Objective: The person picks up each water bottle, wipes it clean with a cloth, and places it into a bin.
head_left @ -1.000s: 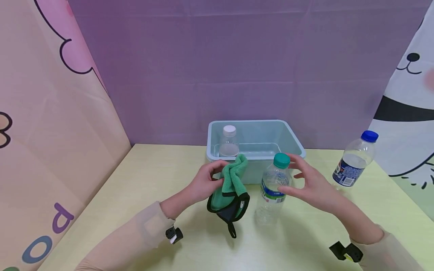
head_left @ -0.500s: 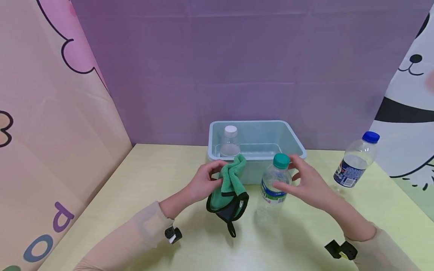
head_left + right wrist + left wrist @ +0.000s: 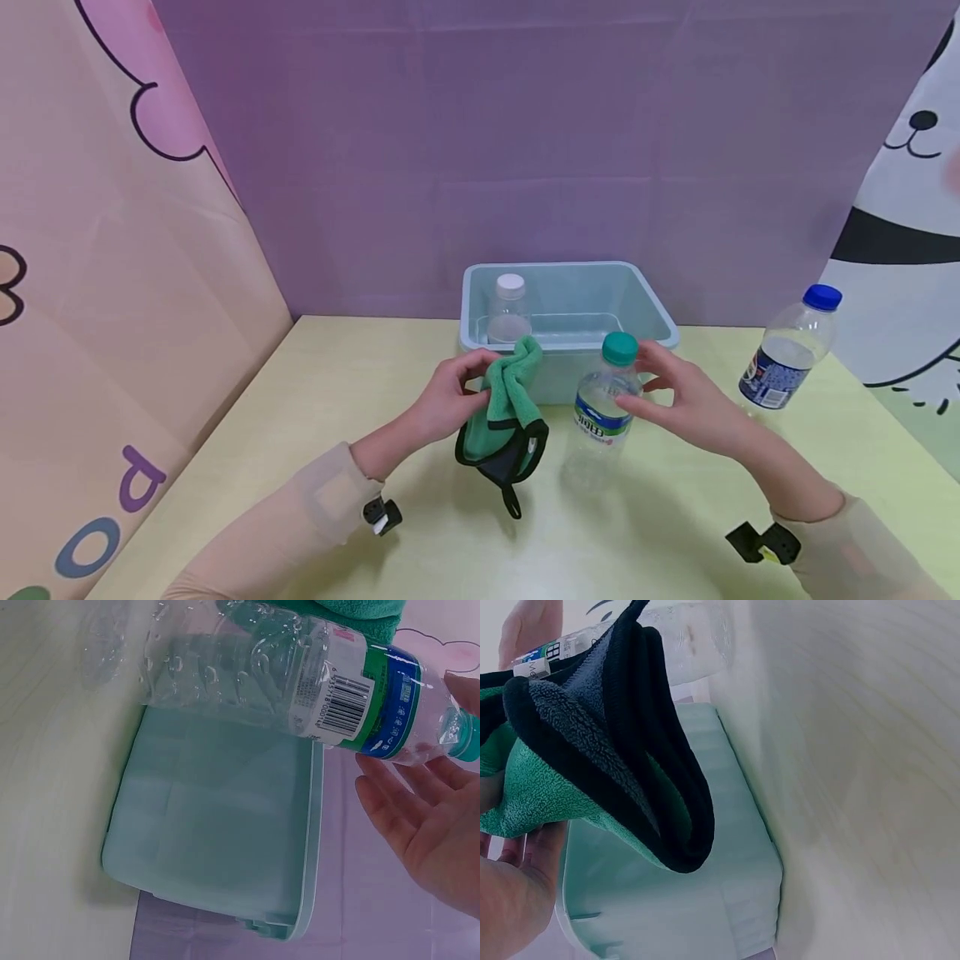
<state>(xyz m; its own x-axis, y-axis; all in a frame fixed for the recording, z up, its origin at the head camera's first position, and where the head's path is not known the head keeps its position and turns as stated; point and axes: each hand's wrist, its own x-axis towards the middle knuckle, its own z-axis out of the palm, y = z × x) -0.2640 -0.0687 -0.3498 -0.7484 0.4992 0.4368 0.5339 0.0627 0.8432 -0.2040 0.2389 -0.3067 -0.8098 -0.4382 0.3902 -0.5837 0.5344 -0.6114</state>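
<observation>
My left hand [image 3: 448, 398] pinches a green cleaning cloth [image 3: 513, 392] with a dark grey reverse, black edging and a hanging loop. The cloth hangs bunched above the table; in the left wrist view the folded cloth [image 3: 592, 750] covers much of the fingers. Just right of it, a clear plastic bottle [image 3: 600, 392] with a green cap and a blue-green label stands upright. My right hand [image 3: 686, 404] is spread loosely at this bottle's shoulder, thumb in front and fingertips near the cap. In the right wrist view the fingers [image 3: 397, 802] are mostly extended along the bottle's side.
Behind the hands stands a light blue plastic bin [image 3: 585, 287], with a white-capped clear bottle [image 3: 510, 312] upright inside at its left. A blue-capped bottle [image 3: 783, 358] stands on the table [image 3: 360, 367] at the right. Fabric backdrops [image 3: 420, 167] enclose the table's back and sides.
The green-capped bottle has turned, so its label shows brand lettering instead of the barcode. My right thumb has shifted slightly along it. The left hand and cloth stay nearly still.
</observation>
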